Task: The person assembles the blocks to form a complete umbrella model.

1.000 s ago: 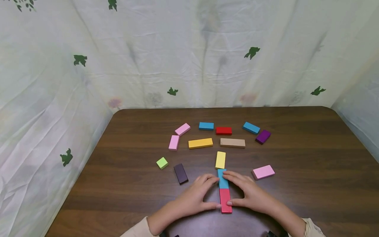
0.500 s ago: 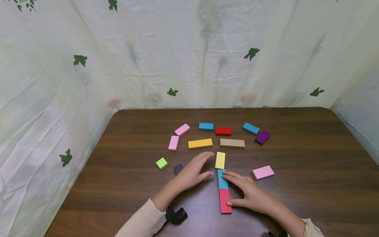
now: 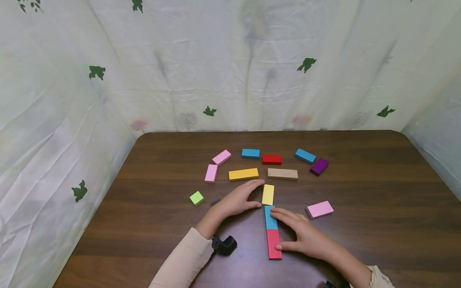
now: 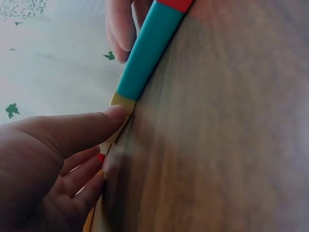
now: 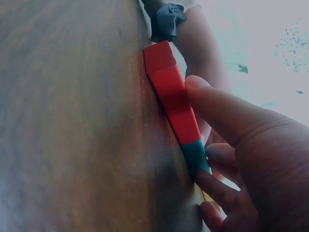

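Observation:
A yellow block (image 3: 268, 195), a blue block (image 3: 271, 218) and a red block (image 3: 274, 244) lie end to end in a line on the table. My left hand (image 3: 235, 201) is at the yellow block's left side, its fingertips near the far end. In the left wrist view the thumb (image 4: 115, 114) appears to touch that block. Along the line's right side, my right hand (image 3: 306, 234) has its thumb against the red block and fingertips on the blue one. A dark block (image 3: 215, 202) is mostly hidden behind the left hand.
Beyond the line lie an orange block (image 3: 243, 174), a tan block (image 3: 282, 174), a red block (image 3: 271, 159) and blue ones. Pink blocks (image 3: 211, 173) and a green cube (image 3: 196, 198) lie left; purple (image 3: 319, 167) and pink (image 3: 320, 209) blocks lie right. A curtain backs the table.
My left hand has left the blue and red blocks, moved away from me and come in beside the yellow block, covering most of the dark block. My right hand has stayed put.

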A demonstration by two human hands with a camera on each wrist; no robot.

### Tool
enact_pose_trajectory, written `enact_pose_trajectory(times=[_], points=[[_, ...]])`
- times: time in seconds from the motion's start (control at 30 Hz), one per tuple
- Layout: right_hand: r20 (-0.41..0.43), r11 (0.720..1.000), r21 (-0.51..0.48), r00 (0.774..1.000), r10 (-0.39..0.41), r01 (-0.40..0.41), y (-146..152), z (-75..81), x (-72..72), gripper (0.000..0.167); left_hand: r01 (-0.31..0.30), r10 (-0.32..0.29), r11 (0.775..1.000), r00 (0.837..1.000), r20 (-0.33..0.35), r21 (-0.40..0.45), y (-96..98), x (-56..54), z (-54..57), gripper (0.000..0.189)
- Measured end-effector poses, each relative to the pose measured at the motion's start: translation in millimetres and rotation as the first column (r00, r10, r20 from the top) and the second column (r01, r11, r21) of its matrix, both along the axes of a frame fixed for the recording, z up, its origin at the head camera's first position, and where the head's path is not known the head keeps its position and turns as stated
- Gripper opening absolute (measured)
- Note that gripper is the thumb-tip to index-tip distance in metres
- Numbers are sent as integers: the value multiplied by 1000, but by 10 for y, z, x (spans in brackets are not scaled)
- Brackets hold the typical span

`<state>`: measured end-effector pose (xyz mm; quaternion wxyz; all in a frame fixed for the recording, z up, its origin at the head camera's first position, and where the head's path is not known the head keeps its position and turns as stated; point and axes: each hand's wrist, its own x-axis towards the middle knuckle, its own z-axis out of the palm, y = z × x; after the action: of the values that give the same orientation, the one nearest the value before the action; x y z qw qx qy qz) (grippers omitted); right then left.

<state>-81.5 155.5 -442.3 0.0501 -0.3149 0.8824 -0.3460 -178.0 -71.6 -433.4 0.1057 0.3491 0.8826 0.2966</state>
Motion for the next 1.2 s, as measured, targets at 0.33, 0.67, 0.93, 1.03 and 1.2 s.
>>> enact_pose_trajectory(times=[0.33,0.67,0.93,1.03,1.2], points=[[24,1000,-2,1000,-6,6,7,-10,-12,73,37,-36,999,999,16,-22,21,-34,-16,61],[48,1000,-3,999,-13,14,5,-13,-17,74,86,-89,994,994,-55,-63,38,-43,-50,44],[36,1000,-5,999,-12,12,0,-12,-13,74,81,-87,994,993,-86,-72,31,-39,-41,39],[40,1000,-4,999,-14,14,1,-13,-14,74,83,-90,994,992,-90,-71,24,-50,-46,38],[46,1000,-4,999,-15,15,5,-17,-17,74,84,-90,994,992,-88,-69,15,-63,-52,38]])
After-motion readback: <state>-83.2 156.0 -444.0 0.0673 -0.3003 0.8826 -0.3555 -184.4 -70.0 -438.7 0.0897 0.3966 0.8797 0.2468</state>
